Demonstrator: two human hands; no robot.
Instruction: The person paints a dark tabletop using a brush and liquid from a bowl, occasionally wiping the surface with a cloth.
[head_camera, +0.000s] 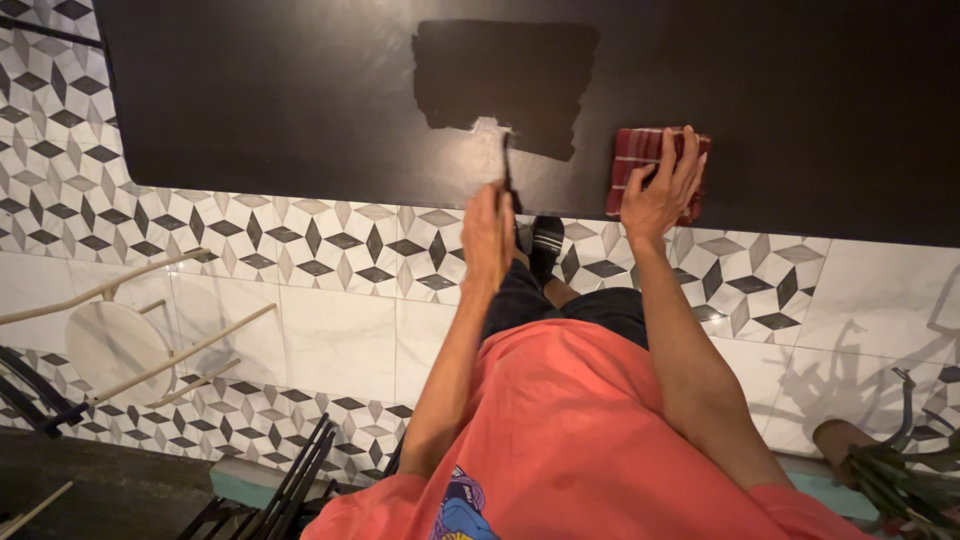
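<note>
The left hand (488, 232) is closed around a thin dark tool (507, 165), probably a brush, whose tip meets the darker painted patch (505, 85) near the black board's (250, 100) lower edge. The right hand (660, 190) lies spread, fingers loose, on a red striped cloth (632, 160) at that same edge.

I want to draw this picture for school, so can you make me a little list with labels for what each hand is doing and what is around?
left hand: the left hand grips a thin dark-handled tool, its tip at the edge of the wet patch
right hand: the right hand lies flat with spread fingers on a folded red striped cloth
surface: dark flat tabletop with a darker, wet-looking patch
floor: white and grey diamond-pattern tiles
clothes: coral shirt, dark trousers
nearby: pale round stool at left
</note>
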